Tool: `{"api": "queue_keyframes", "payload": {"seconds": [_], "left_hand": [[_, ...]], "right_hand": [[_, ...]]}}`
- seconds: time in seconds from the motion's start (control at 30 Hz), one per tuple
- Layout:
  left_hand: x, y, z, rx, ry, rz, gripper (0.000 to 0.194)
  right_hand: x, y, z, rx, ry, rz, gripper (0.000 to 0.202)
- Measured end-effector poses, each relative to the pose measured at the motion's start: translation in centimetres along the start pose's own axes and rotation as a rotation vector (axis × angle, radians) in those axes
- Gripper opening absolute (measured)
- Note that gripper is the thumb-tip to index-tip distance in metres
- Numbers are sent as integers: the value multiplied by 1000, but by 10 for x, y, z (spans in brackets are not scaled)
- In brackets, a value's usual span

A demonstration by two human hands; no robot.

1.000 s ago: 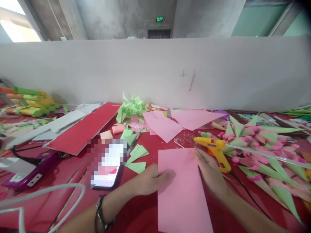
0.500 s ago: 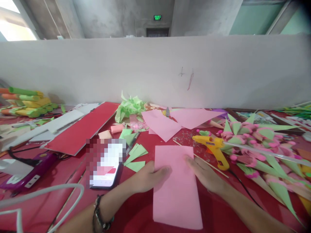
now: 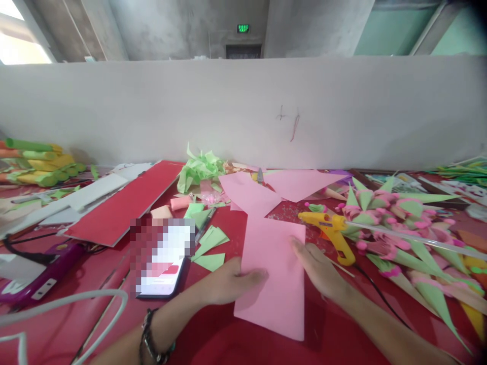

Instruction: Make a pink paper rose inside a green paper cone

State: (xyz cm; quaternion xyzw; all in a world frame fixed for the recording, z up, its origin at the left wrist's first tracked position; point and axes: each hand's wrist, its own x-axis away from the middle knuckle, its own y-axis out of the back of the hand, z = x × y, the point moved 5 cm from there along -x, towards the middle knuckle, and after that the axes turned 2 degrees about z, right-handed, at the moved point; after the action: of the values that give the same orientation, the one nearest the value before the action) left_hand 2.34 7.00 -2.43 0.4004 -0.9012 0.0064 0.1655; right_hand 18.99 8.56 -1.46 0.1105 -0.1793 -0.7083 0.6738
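Note:
A pink rectangular sheet (image 3: 274, 299) is held between both hands above the red table, tilted slightly. At its left edge, my left hand (image 3: 228, 281) grips it with the thumb on top and the fingers hidden beneath. My right hand (image 3: 317, 266) has the right edge, thumb and fingers closed round it. Just beyond the sheet's far edge lie larger pink pieces (image 3: 249, 192). A yellow glue gun (image 3: 331, 230) rests to the right of my right hand.
To the left are a phone (image 3: 163, 263), a red board (image 3: 125, 203) and a purple power strip (image 3: 45, 279). Green paper pieces (image 3: 213, 241) lie beside the phone. Pink and green paper flowers (image 3: 395, 218) pile up at the right. A white cable (image 3: 122, 304) loops at lower left.
The pink sheet's near end has lifted and swung left, its far end now overlapping the pink piece behind. Both hands keep hold of it. The view has shifted slightly.

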Motion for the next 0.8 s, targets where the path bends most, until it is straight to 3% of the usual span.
{"api": "queue_keyframes", "payload": {"seconds": [0.13, 0.33, 0.63, 0.8], "left_hand": [[-1, -2, 0, 136, -7, 11, 38], [-3, 4, 3, 259, -17, -84, 36], [-2, 6, 1, 242, -41, -119, 32], [-1, 5, 1, 224, -11, -92, 40]], "right_hand": [[1, -2, -1, -87, -3, 55, 40], [6, -7, -4, -64, -42, 169, 45], [7, -14, 4, -45, 10, 277, 51], [8, -14, 5, -21, 66, 282, 54]]}}
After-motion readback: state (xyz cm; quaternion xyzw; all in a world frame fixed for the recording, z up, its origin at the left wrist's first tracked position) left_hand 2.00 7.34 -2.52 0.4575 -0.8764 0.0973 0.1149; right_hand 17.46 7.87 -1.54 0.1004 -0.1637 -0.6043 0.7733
